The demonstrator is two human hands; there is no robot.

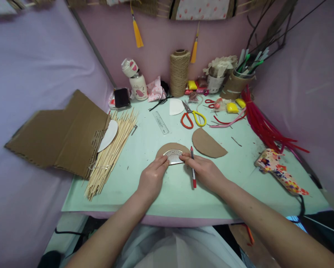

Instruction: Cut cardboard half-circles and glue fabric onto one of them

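A clear semicircular protractor (173, 158) lies on a half-round piece of brown cardboard (169, 146), their straight edges toward me. My left hand (152, 179) has its fingers together, pressing the protractor's left end down on the cardboard. At the right end, the fingertips of my right hand (207, 169) touch the protractor. A red marker (193, 171) is tucked in that same hand, pointing roughly toward and away from me. Just beyond the right hand rests a second cardboard half-round (207, 143), flat on the table.
Thin bamboo sticks (108, 160) and a large cardboard sheet (63, 134) lie left. Behind are a clear ruler (160, 123), scissors (193, 115) and a twine spool (179, 72). A floral-patterned glue gun (278, 169) and red pipe cleaners (257, 119) lie right.
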